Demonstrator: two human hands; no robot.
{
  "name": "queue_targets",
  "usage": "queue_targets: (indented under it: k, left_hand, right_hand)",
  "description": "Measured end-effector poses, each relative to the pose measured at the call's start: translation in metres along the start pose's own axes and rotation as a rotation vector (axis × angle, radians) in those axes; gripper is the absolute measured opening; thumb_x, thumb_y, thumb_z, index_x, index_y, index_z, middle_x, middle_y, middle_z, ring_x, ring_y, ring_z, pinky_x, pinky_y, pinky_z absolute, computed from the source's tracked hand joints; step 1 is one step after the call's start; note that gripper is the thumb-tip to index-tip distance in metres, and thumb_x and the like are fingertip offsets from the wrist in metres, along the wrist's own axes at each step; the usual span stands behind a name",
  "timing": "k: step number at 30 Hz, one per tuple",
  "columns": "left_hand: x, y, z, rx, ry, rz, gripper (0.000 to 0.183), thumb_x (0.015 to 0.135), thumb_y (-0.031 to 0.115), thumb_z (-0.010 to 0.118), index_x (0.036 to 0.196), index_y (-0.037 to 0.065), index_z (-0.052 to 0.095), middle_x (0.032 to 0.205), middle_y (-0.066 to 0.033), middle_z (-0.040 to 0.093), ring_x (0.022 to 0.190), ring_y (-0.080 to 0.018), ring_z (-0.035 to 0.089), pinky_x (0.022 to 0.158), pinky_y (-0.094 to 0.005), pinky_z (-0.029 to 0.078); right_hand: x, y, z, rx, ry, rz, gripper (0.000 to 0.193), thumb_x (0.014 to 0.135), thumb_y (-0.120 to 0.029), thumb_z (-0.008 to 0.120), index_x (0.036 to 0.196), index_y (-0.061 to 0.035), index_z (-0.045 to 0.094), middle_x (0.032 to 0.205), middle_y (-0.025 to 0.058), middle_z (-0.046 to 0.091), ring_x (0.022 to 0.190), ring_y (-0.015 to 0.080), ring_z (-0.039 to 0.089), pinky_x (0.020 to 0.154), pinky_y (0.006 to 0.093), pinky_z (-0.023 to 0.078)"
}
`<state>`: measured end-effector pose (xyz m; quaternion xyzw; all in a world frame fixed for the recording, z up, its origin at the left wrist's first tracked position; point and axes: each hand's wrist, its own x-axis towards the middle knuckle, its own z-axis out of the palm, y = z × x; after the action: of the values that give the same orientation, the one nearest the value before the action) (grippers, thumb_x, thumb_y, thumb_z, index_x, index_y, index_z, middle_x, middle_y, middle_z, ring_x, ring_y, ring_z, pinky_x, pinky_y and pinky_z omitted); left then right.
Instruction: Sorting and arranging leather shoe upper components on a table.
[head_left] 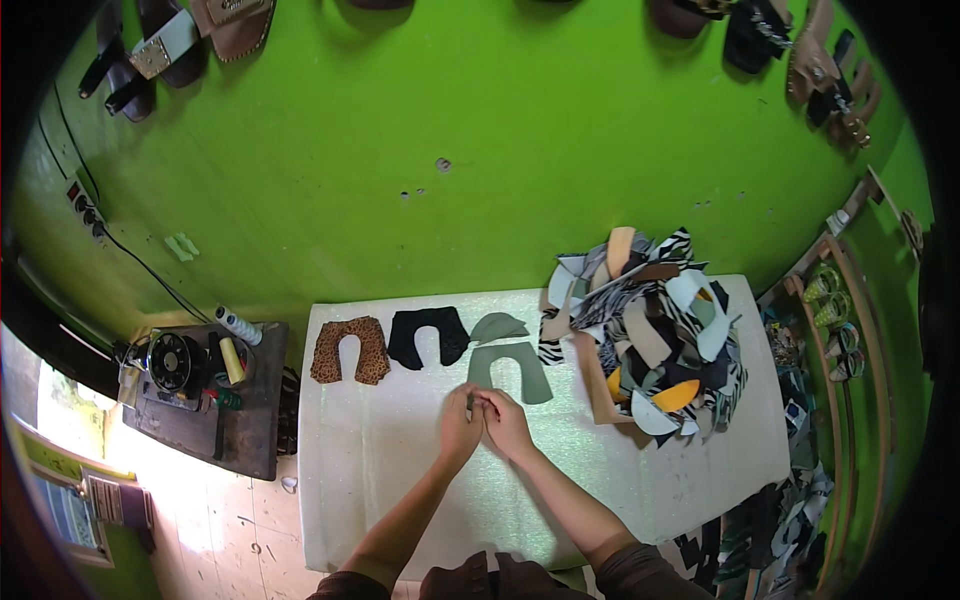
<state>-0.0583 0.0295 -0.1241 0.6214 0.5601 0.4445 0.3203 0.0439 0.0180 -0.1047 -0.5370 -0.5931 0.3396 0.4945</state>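
Both my hands meet at the middle of the white table, fingertips pressed together. My left hand (460, 428) is closed, and my right hand (506, 422) is closed against it. Their fingertips overlap the near left end of a grey-green U-shaped material piece (535, 378); whether anything is between them is hidden. Just beyond it lie grey-green curved pieces (497, 327), partly overlapping. To the left, a black U-shaped piece (405, 343) and a leopard-print U-shaped piece (328, 358) lie flat in a row.
A heap of cut scraps (650, 335) spills around a wooden box (597, 385) on the white table's (390, 480) right. At left stands a dark side table (250, 430) with a machine (175, 360) and thread cones (238, 325). Sandals (828, 295) sit on a rack at right.
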Motion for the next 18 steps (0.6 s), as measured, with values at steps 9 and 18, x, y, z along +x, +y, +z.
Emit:
queue_targets:
  k: [9,18]
  left_hand:
    - [-0.047,0.046,0.047,-0.082,-0.251,-0.087,0.027,0.079,0.007,0.051,0.105,0.0,0.053,0.104,-0.0192,0.056,0.097,-0.0328,0.054,0.083,-0.0354,0.043]
    - [-0.036,0.134,0.098,-0.07,-0.344,0.085,0.028,0.08,0.008,0.05,0.106,0.001,0.053,0.104,-0.0195,0.054,0.094,-0.0324,0.056,0.081,-0.0361,0.044]
  right_hand:
    - [-0.053,0.0,-0.078,-0.071,-0.011,0.1,0.026,0.08,0.004,0.046,0.103,-0.0021,0.057,0.097,0.0138,0.062,0.088,0.0242,0.062,0.075,0.0295,0.048]
    - [-0.034,-0.031,-0.187,-0.363,0.077,-0.182,0.022,0.075,0.006,0.046,0.093,-0.0002,0.058,0.089,0.015,0.057,0.083,0.0318,0.056,0.072,0.0352,0.045]
